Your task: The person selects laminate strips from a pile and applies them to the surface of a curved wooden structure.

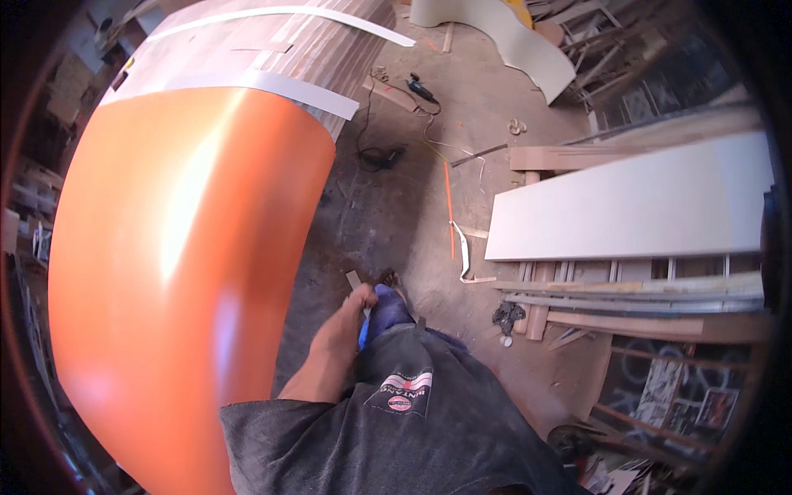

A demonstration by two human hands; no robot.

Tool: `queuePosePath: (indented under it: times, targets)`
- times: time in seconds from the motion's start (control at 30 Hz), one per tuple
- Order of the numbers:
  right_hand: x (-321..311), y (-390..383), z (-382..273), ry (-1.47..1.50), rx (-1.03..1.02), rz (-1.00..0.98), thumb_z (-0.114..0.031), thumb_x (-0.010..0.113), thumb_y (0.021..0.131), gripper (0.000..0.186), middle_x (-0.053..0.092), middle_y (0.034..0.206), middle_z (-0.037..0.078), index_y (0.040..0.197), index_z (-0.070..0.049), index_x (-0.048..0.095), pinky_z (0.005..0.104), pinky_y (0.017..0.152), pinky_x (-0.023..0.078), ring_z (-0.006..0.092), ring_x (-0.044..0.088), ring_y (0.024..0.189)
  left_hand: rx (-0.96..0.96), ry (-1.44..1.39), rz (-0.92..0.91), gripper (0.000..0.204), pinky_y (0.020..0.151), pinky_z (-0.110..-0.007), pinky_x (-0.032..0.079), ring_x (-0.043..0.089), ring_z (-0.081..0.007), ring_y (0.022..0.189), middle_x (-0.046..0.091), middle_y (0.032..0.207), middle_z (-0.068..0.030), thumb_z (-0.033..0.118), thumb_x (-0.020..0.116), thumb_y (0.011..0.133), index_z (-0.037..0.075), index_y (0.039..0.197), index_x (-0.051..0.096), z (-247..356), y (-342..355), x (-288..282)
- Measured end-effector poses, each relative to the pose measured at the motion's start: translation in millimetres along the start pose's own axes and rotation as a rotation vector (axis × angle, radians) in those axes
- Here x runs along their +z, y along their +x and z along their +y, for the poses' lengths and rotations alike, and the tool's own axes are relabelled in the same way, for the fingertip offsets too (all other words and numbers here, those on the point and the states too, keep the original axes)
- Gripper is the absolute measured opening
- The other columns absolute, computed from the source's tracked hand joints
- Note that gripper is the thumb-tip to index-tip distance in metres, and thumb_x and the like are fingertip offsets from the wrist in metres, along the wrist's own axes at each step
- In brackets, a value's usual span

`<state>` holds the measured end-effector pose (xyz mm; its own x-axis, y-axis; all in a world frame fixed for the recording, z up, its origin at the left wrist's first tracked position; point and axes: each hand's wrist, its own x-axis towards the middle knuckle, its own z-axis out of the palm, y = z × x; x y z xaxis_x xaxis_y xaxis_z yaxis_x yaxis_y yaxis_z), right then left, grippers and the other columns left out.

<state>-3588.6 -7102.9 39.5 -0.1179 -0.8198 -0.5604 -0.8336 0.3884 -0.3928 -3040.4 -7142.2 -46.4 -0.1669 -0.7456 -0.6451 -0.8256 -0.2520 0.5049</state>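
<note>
My left hand (363, 297) is low in front of my body, beside my left thigh. Its fingers look closed round a flat pale strip (354, 279), whose end sticks out beyond the hand; its exact kind is too small to make out. A bit of bright blue (363, 332) shows just below that hand, against my dark blue trousers. To the left stands a large curved panel with a glossy orange sheet (124, 272) over its near part. My right hand is out of sight.
Pale strips (305, 92) cross the curved panel's bare wooden far part. A corded power tool (421, 87) lies on the floor (396, 214) ahead. At right, a white board (635, 206) rests on stacked timber (627, 326). A wavy cream panel (503, 37) is at the back.
</note>
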Motion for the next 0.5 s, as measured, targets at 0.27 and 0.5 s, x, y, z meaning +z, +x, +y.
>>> queuePosePath:
  times: [0.27,0.5]
  targets:
    - [-35.7,103.3,-123.7,0.154,0.177,-0.210,-0.022,0.064,0.100,0.027,0.075,0.099,0.015,0.111,0.001,0.073,0.0458,0.088,0.055,0.0285,0.072,0.096,-0.144,-0.669,0.483,0.035,0.099,-0.043,0.058,0.076,-0.0347,0.110,0.079,0.111,-0.0196,0.024,0.069,0.089,0.004,0.116,0.075,57.4,58.7,-258.6]
    - [-36.9,308.2,-266.6,0.021,-0.099,-0.339,-0.018,0.065,0.097,0.023,0.076,0.097,0.013,0.108,0.000,0.075,0.0463,0.089,0.056,0.0281,0.073,0.095,-0.390,-0.874,0.638,0.033,0.092,-0.042,0.057,0.076,-0.0318,0.103,0.079,0.104,-0.0181,0.029,0.072,0.086,0.003,0.106,0.075,-26.7,58.8,-243.6]
